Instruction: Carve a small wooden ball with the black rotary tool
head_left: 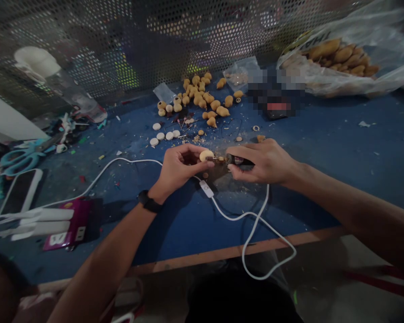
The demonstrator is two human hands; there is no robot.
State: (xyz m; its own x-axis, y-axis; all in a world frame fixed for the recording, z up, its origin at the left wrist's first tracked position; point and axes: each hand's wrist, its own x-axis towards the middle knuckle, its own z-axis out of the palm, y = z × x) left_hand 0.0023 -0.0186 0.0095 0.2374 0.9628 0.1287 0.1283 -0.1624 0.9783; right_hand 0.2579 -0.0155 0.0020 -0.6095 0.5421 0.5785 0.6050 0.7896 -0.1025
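Note:
Between the thumb and fingers of my left hand (180, 165) is a small pale gourd (206, 155). My right hand (269, 159) is wrapped round a dark rotary tool (243, 161), whose bit points left and meets the gourd's near side; I cannot tell whether they touch. A white cord (229, 218) with an inline switch (206, 189) runs beneath both hands and loops over the table's front edge. Just beyond the hands lie several white round discs (169, 135), wood-coloured shavings and loose bits. Farther back sits a pile of small tan gourds (198, 95), some cut open.
A clear plastic bag (387, 49) of gourds stands at the back right, near a blurred dark object. On the left are blue-handled scissors (23, 157), a phone (22, 190), a purple power block (79, 220) with white plugs, and a clear bottle (76, 96). Perforated metal closes the back.

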